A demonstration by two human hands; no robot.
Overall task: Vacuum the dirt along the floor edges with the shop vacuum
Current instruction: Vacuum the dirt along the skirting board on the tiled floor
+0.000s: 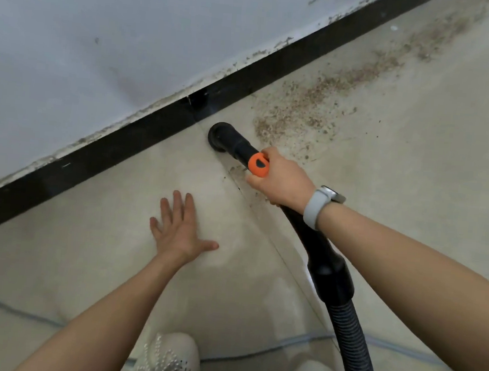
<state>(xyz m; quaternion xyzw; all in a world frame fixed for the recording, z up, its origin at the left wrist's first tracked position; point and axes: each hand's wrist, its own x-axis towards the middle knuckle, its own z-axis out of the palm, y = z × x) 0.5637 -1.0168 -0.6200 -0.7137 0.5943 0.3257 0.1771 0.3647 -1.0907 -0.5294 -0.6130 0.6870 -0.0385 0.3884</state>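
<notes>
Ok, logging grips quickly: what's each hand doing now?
Left hand: open, fingers spread.
Right hand: gripping the vacuum nozzle.

You're indoors, prob. a home or flat room that's bare or just built/renovated; can't tell which room. What shows it: pale tiled floor [112,262] w/ thin grout lines, a glossy black skirting board [116,144] along a plain white wall [102,39], rough paint/plaster edge where wall meets skirting. A band of brown gritty dirt [318,103] lies on the tiles near the skirting. A thin blue-grey cable [252,350] runs across the floor by your white shoes [169,353].
</notes>
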